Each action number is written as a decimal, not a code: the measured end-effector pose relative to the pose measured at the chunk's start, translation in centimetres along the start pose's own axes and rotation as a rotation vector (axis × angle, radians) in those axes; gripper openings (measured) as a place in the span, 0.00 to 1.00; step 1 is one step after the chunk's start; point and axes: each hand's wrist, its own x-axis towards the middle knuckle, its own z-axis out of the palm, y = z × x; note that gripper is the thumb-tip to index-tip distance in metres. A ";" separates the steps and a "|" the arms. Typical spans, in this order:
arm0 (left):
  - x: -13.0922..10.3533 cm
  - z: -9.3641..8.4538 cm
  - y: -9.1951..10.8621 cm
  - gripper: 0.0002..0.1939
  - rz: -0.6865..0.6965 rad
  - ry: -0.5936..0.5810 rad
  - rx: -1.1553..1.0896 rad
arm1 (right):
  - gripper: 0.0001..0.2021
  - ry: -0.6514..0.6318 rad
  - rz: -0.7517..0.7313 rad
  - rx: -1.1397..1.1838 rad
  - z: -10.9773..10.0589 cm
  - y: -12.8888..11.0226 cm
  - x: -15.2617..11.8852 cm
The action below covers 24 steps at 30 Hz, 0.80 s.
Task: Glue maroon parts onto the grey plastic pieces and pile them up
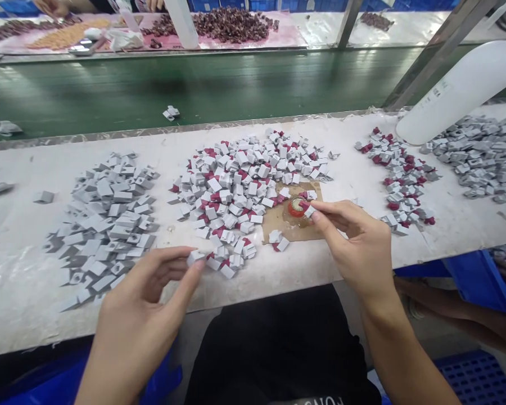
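My left hand [149, 292] pinches a small grey plastic piece [195, 257] between thumb and fingertips, at the near edge of the middle pile [244, 180] of grey-and-red pieces. My right hand [354, 242] holds a small grey-and-red piece [307, 209] at its fingertips, right beside a small red cap [296, 207] that sits on a brown cardboard square [293, 222]. A pile of plain grey pieces [105, 219] lies to the left of my left hand.
A white plastic bottle [464, 90] lies tilted at the right, over more grey pieces [480, 157] and a grey-and-red pile [398, 174]. A green conveyor belt [194, 84] runs behind the white table, with a pink-topped bench beyond. Blue crates [480, 281] sit below right.
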 end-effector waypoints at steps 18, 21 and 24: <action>2.7 8.6 9.5 0.10 0.081 -0.601 -0.806 | 0.08 -0.137 0.155 0.552 -1.6 -0.2 -1.1; 2.7 8.8 9.4 0.10 0.082 -0.602 -0.808 | 0.09 -0.148 0.163 0.557 -1.6 -0.4 -1.1; 2.6 9.0 9.6 0.08 0.092 -0.603 -0.827 | 0.09 -0.167 0.167 0.554 -1.6 -0.8 -1.1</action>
